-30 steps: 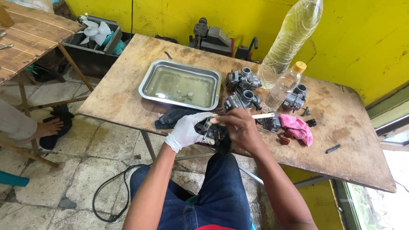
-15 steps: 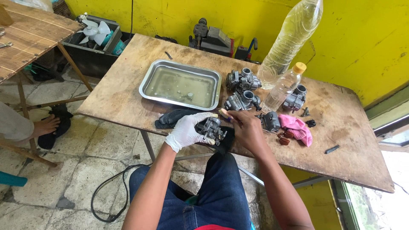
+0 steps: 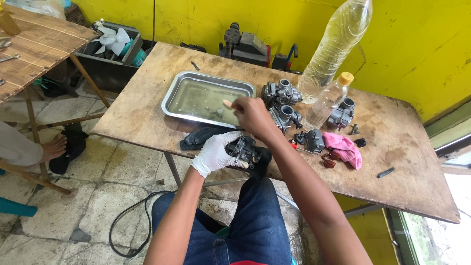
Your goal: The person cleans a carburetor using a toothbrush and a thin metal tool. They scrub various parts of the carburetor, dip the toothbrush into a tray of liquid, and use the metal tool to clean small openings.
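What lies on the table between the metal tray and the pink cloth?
In the head view, between the metal tray and the pink cloth sit two grey carburetors and a small dark part; the right hand hovers at the tray's near corner.

We count five carburettors: one dark one (image 3: 244, 149) in our gloved left hand (image 3: 216, 153), two (image 3: 279, 92) (image 3: 285, 116) just beyond our bare right hand (image 3: 252, 114), one (image 3: 342, 113) and a smaller part (image 3: 313, 140) farther right. Two clear plastic bottles, a tall one (image 3: 337, 46) and a short yellow-capped one (image 3: 326, 100). One metal tray (image 3: 169, 100) of liquid, one pink rag (image 3: 343, 147), one wooden surface (image 3: 142, 115).
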